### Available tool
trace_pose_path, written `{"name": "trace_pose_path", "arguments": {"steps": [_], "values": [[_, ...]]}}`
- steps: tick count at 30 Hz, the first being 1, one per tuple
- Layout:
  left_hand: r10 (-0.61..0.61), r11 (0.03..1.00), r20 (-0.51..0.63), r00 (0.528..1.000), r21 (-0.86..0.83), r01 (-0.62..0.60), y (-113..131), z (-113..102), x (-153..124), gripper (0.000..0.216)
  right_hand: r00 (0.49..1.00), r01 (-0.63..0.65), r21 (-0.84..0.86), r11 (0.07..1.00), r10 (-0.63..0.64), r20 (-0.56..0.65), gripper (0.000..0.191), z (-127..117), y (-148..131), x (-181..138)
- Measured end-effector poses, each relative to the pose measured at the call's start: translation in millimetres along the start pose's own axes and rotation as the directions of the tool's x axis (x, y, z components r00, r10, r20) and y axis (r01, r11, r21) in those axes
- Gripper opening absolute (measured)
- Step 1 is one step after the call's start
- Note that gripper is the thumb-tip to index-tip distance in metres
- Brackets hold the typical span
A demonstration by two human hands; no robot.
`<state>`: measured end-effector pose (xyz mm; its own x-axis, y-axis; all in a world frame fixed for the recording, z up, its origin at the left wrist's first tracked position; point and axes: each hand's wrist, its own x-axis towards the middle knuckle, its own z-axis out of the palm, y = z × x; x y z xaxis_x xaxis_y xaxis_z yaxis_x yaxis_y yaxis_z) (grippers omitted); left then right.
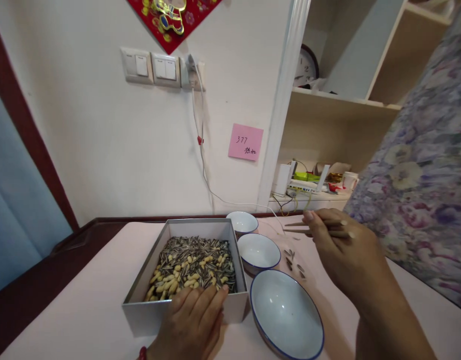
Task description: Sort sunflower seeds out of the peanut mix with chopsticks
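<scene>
A grey square box [144, 312] on the pale tabletop holds sunflower seeds mixed with peanuts [193, 265]. My left hand [191, 322] rests on the box's near rim, fingers together and curled over the edge, gripping it. My right hand [345, 255] is raised to the right of the bowls and is closed around a pair of wooden chopsticks [300, 227], whose tips point left. Three empty white bowls with blue rims line up beside the box: a small one [242, 221] at the back, a middle one [258, 251], and the largest [286, 316] nearest me.
A few loose sunflower seeds [295, 262] lie on the table [84, 305] between the bowls and my right hand. A white cable [230, 202] runs down from the wall socket to the table's back edge. A floral-patterned cloth [421, 175] fills the right side. Shelves with clutter stand behind.
</scene>
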<state>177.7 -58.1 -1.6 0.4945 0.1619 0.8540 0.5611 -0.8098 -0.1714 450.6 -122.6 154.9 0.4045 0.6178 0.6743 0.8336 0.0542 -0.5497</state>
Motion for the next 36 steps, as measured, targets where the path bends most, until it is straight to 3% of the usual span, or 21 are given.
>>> {"name": "trace_pose_path", "arguments": {"steps": [3, 5, 8, 11, 18, 26, 32, 36], "values": [[-0.002, 1.0, 0.007, 1.0, 0.009, 0.001, 0, 0, -1, 0.03, 0.998, 0.03, 0.209, 0.977, -0.043, 0.056, 0.042, 6, -14, -10], [0.0, 1.0, 0.015, 1.0, 0.016, 0.0, 0, 0, -1, 0.03, 0.98, 0.042, 0.381, 0.924, -0.112, 0.164, 0.04, 15, -26, -17], [0.009, 1.0, 0.027, 1.0, 0.026, -0.01, 1, -2, -2, 0.03, 0.898, -0.003, 0.5, 0.866, -0.218, 0.383, 0.042, 35, -39, -26], [0.013, 1.0, 0.029, 0.999, 0.021, -0.013, 1, -3, -2, 0.03, 0.837, -0.049, 0.51, 0.859, -0.244, 0.491, 0.045, 56, -45, -31], [0.012, 0.999, 0.029, 1.0, 0.031, -0.013, 1, -4, -2, 0.031, 0.842, -0.041, 0.46, 0.887, -0.217, 0.494, 0.042, 86, -41, -37], [0.0, 1.0, 0.016, 1.0, 0.024, -0.001, 3, -4, 0, 0.03, 0.862, -0.033, 0.452, 0.891, -0.204, 0.464, 0.045, 93, -39, -37], [0.001, 1.0, 0.02, 1.0, 0.019, -0.002, 2, -3, -1, 0.03, 0.874, -0.036, 0.485, 0.874, -0.208, 0.439, 0.046, 69, -39, -33], [0.007, 1.0, 0.014, 1.0, 0.024, -0.007, 1, -3, -1, 0.031, 0.946, 0.026, 0.438, 0.898, -0.164, 0.278, 0.042, 29, -32, -21]]}}
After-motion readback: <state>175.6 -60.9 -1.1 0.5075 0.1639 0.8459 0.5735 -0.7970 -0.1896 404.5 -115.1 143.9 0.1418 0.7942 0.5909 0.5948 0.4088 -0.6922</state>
